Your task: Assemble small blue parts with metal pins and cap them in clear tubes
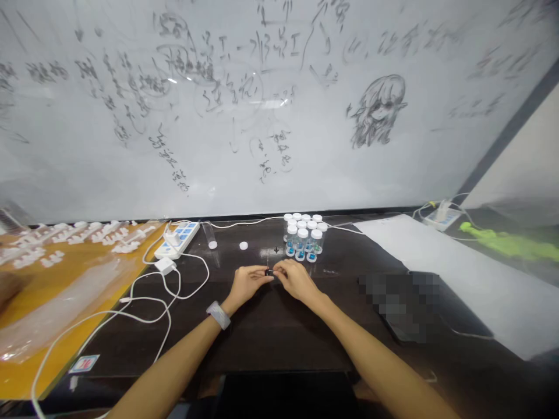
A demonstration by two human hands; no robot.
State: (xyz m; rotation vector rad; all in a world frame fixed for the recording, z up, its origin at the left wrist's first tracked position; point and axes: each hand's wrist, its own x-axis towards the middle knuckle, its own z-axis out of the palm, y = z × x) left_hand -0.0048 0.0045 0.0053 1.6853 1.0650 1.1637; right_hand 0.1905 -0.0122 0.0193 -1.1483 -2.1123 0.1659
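Observation:
My left hand, with a watch or band on its wrist, pinches a small black part over the dark table. My right hand meets it from the other side, thumb and fingertips closed at a thin light piece too small to name. Just beyond the fingers lies a small black anchor-shaped piece. Behind my right hand stand several clear bottles with white caps and blue contents. A loose white cap and a clear tube lie to the left.
White cables and a power strip spread on the left, beside a yellow mat with white parts and plastic bags. A blurred hand shows at the left edge. On the right are a black flat object and white paper.

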